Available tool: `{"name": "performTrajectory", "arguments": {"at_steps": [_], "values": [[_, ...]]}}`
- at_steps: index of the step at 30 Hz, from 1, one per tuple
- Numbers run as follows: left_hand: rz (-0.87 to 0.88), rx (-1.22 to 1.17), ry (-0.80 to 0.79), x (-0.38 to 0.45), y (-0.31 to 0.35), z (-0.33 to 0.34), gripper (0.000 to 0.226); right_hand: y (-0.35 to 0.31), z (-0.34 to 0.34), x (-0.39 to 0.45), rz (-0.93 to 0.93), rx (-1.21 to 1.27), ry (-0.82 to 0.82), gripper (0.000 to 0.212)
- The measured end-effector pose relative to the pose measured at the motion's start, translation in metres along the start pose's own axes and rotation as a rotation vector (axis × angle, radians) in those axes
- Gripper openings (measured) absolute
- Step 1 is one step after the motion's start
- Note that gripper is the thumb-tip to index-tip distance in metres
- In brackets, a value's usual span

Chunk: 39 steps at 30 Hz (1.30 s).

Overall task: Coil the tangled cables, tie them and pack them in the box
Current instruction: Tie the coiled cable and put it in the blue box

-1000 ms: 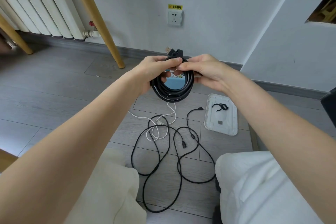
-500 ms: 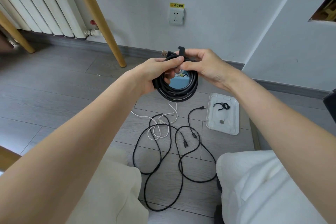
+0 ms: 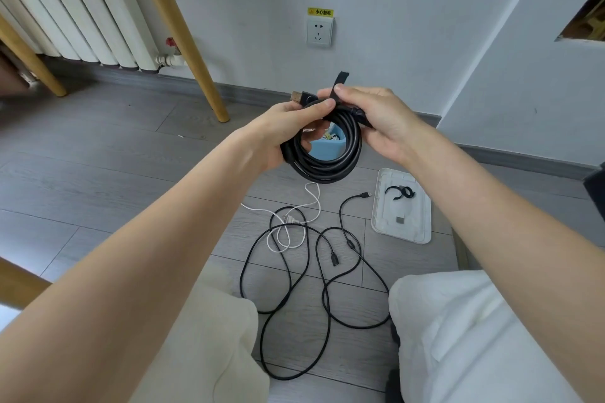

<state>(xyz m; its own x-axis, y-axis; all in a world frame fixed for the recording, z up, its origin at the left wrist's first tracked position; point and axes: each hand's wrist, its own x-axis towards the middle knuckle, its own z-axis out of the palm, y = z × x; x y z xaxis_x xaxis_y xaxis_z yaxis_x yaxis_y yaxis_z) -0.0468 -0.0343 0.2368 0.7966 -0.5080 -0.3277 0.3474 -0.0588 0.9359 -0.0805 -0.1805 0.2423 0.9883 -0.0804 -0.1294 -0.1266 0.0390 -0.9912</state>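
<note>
The left hand (image 3: 288,127) grips the left side of the coiled black cable (image 3: 327,157), with the thumb pressed on top of the loops. The right hand (image 3: 376,118) holds the top right of the same coil, and its fingers pinch a black strap (image 3: 340,83) whose free end stands up above the coil. A gold-coloured plug (image 3: 297,95) of this cable sticks out to the left, just behind the left thumb. The coil is held in the air, above the floor.

Through the ring of the coil a blue box (image 3: 327,147) is seen on the floor; something lies inside it, but I cannot tell what. Nearer to the person, a thin black cable (image 3: 288,271) lies loose in big loops, and a white cable (image 3: 311,206) is tangled with it. To the right lies a white lid (image 3: 422,226) with a curled black strap piece (image 3: 399,191) on it.
</note>
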Motion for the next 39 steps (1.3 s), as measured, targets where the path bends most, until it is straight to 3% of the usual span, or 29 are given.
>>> {"name": "performTrajectory", "arguments": {"at_steps": [4, 7, 16, 27, 39], "values": [[0.06, 0.009, -0.009, -0.003, 0.0, 0.003, 0.003, -0.002, -0.002, 0.005, 0.054, 0.025, 0.177, 0.01], [0.16, 0.17, 0.056, -0.001, -0.002, 0.004, 0.01, -0.003, -0.003, 0.008, 0.131, 0.139, 0.208, 0.008], [0.515, 0.68, 0.197, -0.002, -0.002, 0.01, 0.023, -0.005, -0.006, 0.006, 0.358, 0.22, 0.148, 0.02], [0.73, 0.983, 0.17, -0.006, 0.002, 0.014, 0.022, -0.003, -0.015, 0.002, 0.468, 0.308, 0.028, 0.026], [0.67, 0.944, 0.135, -0.005, -0.001, 0.013, 0.023, 0.003, -0.013, 0.002, 0.503, 0.275, -0.004, 0.029]]}}
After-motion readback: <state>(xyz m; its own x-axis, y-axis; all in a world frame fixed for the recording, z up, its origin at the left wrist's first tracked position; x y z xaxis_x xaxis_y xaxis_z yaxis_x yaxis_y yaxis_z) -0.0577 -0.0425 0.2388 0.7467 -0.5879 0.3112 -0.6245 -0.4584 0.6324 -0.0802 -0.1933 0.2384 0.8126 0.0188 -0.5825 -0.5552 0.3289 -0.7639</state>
